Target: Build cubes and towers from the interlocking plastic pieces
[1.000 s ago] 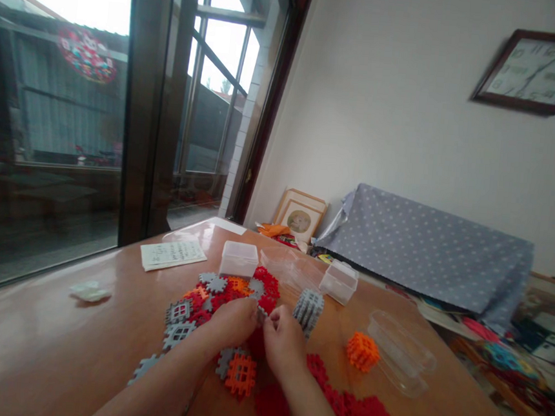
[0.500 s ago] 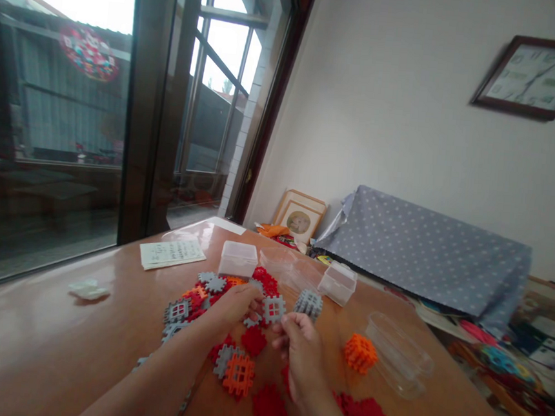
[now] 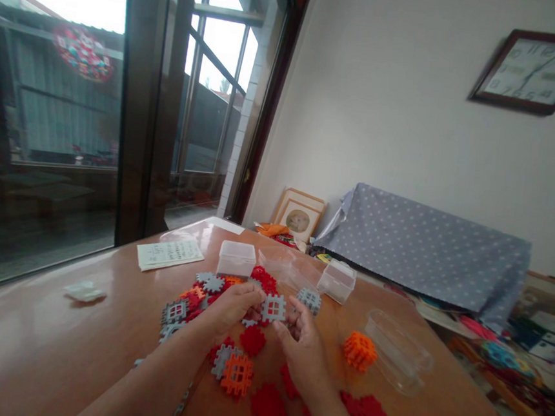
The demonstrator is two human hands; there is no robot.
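While the left hand (image 3: 247, 301) pinches the left edge of a grey window piece (image 3: 273, 308), the right hand (image 3: 302, 339) stands by that piece's right edge with thumb and fingers spread, though whether the thumb touches it cannot be told. Nearer the person than the grey window piece lie a red piece (image 3: 253, 340) and an orange window piece (image 3: 237, 374); to its right sit a grey stack (image 3: 309, 300) and, farther off, an orange stack (image 3: 360, 351). Beyond it, a translucent box (image 3: 237, 259) rests on the table (image 3: 75, 346).
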